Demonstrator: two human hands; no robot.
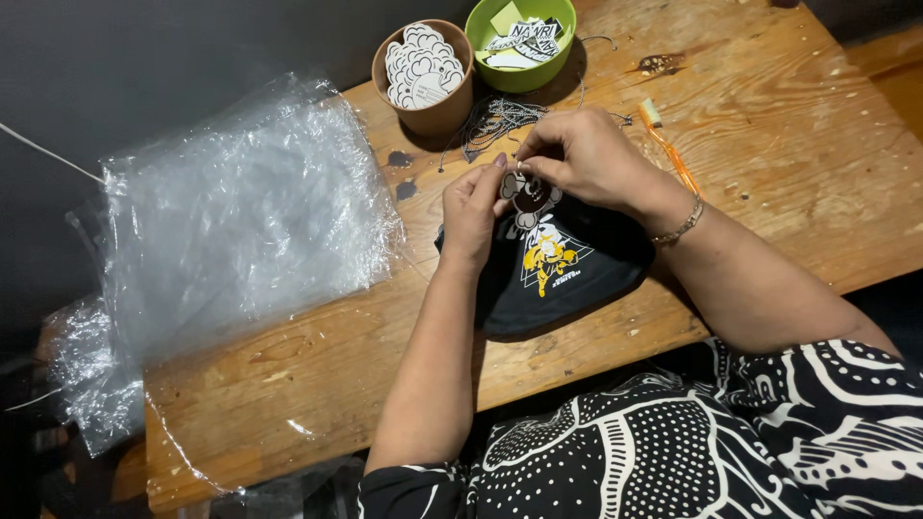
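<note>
Black folded garment (562,274) with yellow print lies on wooden surface (769,173), near its front edge. Left hand (473,210) closed, pinching garment's top edge. Right hand (582,154) closed, fingertips pinching small round tag (529,195) at same spot; bracelet (681,227) on wrist. Bead chains (495,120) just behind hands. Brown cup (425,77) of tags, green bowl (520,43) further back. Clear plastic bags (231,221) piled left.

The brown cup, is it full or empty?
Full. The brown cup stands upright on the table, and white cloud-shaped tags fill it up to the rim.
</note>
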